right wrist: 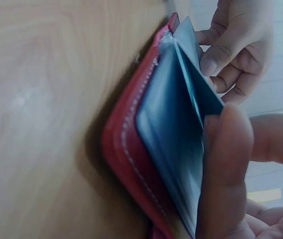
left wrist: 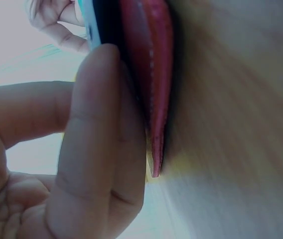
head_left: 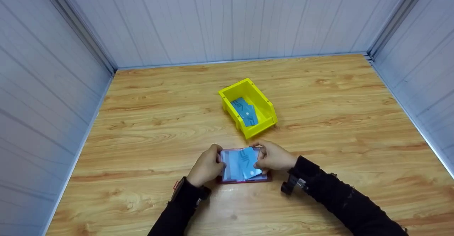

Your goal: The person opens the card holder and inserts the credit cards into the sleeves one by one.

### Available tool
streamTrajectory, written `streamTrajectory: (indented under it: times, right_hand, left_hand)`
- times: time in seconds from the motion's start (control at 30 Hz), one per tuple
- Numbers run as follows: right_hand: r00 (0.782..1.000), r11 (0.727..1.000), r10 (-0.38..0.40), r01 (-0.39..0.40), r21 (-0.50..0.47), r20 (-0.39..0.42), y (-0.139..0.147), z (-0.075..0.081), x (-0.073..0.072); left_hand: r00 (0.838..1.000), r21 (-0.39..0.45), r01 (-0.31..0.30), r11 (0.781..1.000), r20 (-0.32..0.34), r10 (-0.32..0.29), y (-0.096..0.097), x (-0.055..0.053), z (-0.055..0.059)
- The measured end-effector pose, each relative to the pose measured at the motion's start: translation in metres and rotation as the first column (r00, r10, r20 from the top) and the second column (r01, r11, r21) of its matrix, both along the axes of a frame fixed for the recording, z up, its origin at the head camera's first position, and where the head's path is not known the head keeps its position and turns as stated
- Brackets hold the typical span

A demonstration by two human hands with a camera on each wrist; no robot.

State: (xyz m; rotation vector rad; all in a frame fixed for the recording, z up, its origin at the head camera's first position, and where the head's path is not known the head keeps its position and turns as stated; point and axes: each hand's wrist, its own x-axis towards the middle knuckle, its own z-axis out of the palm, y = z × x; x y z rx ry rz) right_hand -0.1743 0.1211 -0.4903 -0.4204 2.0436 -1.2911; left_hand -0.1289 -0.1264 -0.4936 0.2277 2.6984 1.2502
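A red stitched card holder (right wrist: 126, 114) lies open on the table, its clear plastic sleeves (head_left: 231, 166) spread between both hands. At its left edge my left hand (head_left: 206, 165) pinches the sleeves between thumb and fingers. My right hand (head_left: 277, 156) pinches a light blue card (head_left: 247, 162) with dark printing. This card stands tilted over the middle and right side of the holder, overlapping the sleeves in the head view. Seen from the right wrist, the thumb presses against the card's edge, and a lower sleeve lies flat against the red cover. The card's lower left edge is hidden among the sleeves.
Just beyond the holder, a yellow bin (head_left: 260, 129) sits at an angle on the wooden table (head_left: 149, 122). Several blue cards (head_left: 244, 109) lie inside it. White panel walls (head_left: 212, 23) enclose the table at the back and both sides.
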Motion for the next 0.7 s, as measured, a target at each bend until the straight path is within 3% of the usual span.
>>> streamTrajectory:
  times: [0.17,0.43,0.7]
  right_hand:
    - [0.999,0.999,-0.039,0.039,-0.003,0.013,-0.005,-0.002,0.000]
    - [0.998,0.998,-0.061,0.062,0.031,-0.024,-0.013,-0.006,0.001]
    - [0.992,0.991,-0.120,0.122,-0.048,0.024,-0.023,-0.007,0.005]
  left_hand:
    - [1.000,0.004,0.001,1.000,-0.013,-0.001,0.000,0.000,0.001]
    - [1.000,0.027,-0.007,1.000,0.030,0.006,0.000,-0.001,0.000]
    - [1.000,0.020,-0.002,1.000,0.004,0.002,0.001,0.001,0.001]
